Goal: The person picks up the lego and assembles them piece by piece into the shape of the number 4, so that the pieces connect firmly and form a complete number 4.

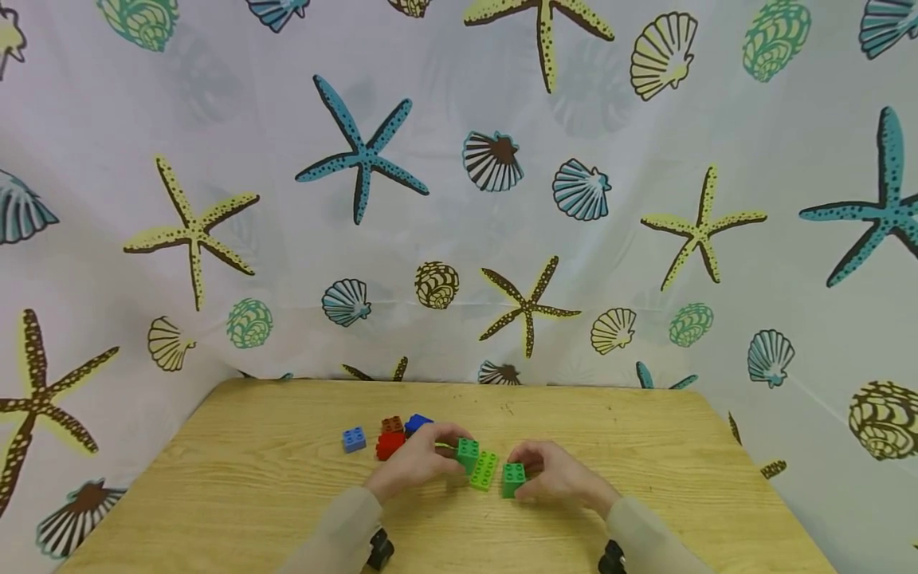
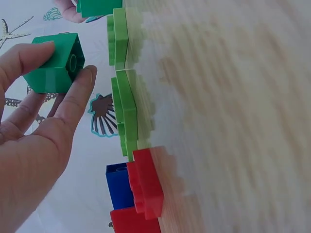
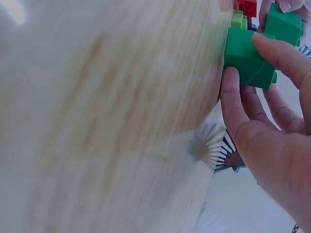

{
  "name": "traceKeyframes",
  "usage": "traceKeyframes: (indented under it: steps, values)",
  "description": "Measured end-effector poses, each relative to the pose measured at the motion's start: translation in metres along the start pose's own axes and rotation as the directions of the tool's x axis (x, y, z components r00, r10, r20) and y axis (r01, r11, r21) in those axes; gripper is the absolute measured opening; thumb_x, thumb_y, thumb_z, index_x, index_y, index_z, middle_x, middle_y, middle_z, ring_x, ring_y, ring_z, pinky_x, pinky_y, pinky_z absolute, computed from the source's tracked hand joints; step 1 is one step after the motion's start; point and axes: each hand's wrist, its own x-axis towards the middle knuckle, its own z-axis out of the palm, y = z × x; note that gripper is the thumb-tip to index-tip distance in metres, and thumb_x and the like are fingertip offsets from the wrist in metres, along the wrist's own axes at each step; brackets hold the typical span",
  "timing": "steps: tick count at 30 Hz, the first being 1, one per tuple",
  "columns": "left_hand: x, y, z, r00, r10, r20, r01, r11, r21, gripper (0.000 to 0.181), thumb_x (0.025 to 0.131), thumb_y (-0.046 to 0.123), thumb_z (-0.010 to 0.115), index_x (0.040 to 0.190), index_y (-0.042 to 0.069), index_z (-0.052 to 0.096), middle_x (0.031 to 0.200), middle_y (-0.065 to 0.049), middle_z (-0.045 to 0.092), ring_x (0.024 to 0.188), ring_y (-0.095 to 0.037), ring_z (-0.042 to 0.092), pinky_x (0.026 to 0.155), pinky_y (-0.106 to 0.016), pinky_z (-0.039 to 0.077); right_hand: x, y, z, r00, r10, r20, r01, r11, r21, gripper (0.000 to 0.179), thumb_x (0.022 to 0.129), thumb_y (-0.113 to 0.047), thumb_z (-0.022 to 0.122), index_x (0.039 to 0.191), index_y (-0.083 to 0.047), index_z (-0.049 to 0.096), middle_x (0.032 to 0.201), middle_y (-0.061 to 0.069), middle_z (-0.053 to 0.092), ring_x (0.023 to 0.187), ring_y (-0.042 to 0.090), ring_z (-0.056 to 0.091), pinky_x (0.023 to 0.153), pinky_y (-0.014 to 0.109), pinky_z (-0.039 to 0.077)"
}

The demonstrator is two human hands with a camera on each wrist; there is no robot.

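Note:
In the head view my left hand (image 1: pixel 419 461) pinches a green toy building block (image 1: pixel 468 450) between thumb and fingers. The left wrist view shows this block (image 2: pixel 54 65) raised off the wooden table, its hollow underside turned partly toward the camera. My right hand (image 1: pixel 562 474) grips a second green block (image 1: pixel 513 478), which is low at the tabletop in the right wrist view (image 3: pixel 249 56). Between the hands lies a flat lime-green block (image 1: pixel 484 470), studs up. Another lime-green block (image 2: pixel 127 114) shows in the left wrist view; in the head view my left hand mostly hides it.
Beyond my left hand sit a red block (image 1: pixel 390 446), a brownish-orange block (image 1: pixel 391 424) and a dark blue block (image 1: pixel 416 422). A lighter blue block (image 1: pixel 355 438) stands apart to their left. A shell-and-starfish patterned cloth (image 1: pixel 430 239) hangs behind the table (image 1: pixel 272 478).

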Motion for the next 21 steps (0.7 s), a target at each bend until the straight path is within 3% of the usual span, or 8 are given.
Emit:
traceKeyframes:
  steps: [5, 11, 21]
  values:
    - [0.004, 0.004, 0.003, 1.000, 0.002, 0.001, -0.002, 1.000, -0.015, 0.038, 0.084, 0.005, 0.074, 0.120, 0.012, 0.064, 0.118, -0.007, 0.064, 0.110, -0.025, 0.062, 0.093, -0.042, 0.053, -0.004, 0.001, -0.002, 1.000, 0.016, 0.010, -0.016, 0.999, 0.044, 0.038, 0.081, -0.006, 0.078, 0.117, -0.006, 0.063, 0.116, 0.005, 0.067, 0.108, 0.021, 0.064, 0.097, 0.041, 0.051]
    - [0.008, 0.007, 0.006, 0.999, 0.022, -0.029, -0.021, 0.999, 0.034, 0.041, 0.084, 0.012, 0.076, 0.123, 0.017, 0.066, 0.116, -0.002, 0.068, 0.109, -0.021, 0.063, 0.095, -0.045, 0.050, -0.003, 0.002, -0.004, 1.000, -0.003, 0.014, 0.002, 0.998, 0.058, 0.038, 0.081, -0.009, 0.080, 0.115, -0.005, 0.064, 0.115, 0.006, 0.068, 0.106, 0.021, 0.065, 0.095, 0.039, 0.052]
    - [0.013, 0.007, 0.016, 0.996, 0.063, -0.061, -0.063, 0.998, 0.003, 0.042, 0.086, 0.010, 0.074, 0.126, 0.010, 0.064, 0.113, -0.007, 0.069, 0.103, -0.020, 0.065, 0.092, -0.042, 0.053, -0.004, 0.001, -0.003, 1.000, -0.003, 0.023, 0.002, 0.999, 0.047, 0.038, 0.081, -0.009, 0.080, 0.115, -0.006, 0.064, 0.114, 0.005, 0.068, 0.105, 0.021, 0.065, 0.094, 0.039, 0.052]
